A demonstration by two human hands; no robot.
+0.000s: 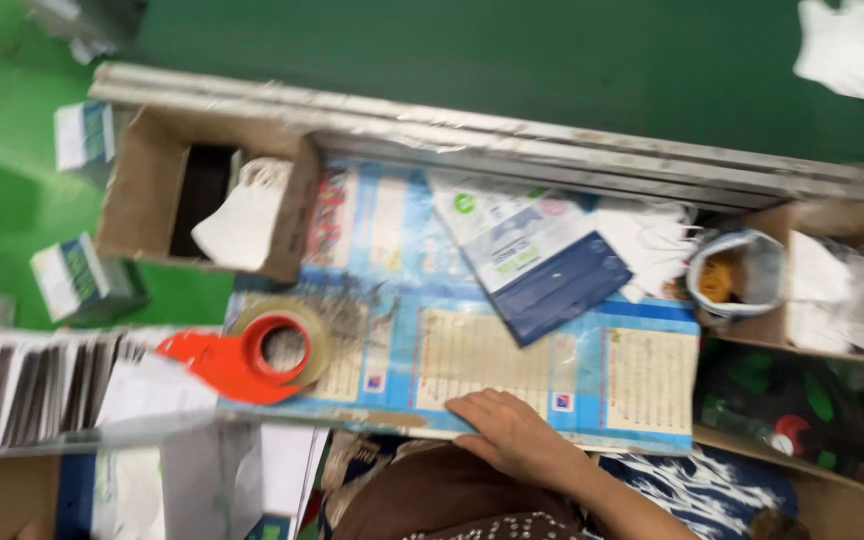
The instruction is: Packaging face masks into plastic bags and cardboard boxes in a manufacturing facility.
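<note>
My right hand (514, 437) lies flat on the near edge of a table covered with a blue printed sheet (512, 350); it holds nothing. A red tape dispenser (242, 362) with a roll of brownish tape lies to the left of the hand on the sheet. Beyond the hand lies a blue and white flat packet (537, 255). My left hand does not show clearly; a cardboard box with blue and white contents (102, 485) fills the lower left corner.
An open cardboard box (147, 195) at the back left holds a white mask (242, 220). More white masks (652, 240), a round blue-rimmed container (737, 275) and another carton (832, 290) sit at the right. Flat sheets (22, 385) are stacked at left. Metal rails (552, 140) run behind.
</note>
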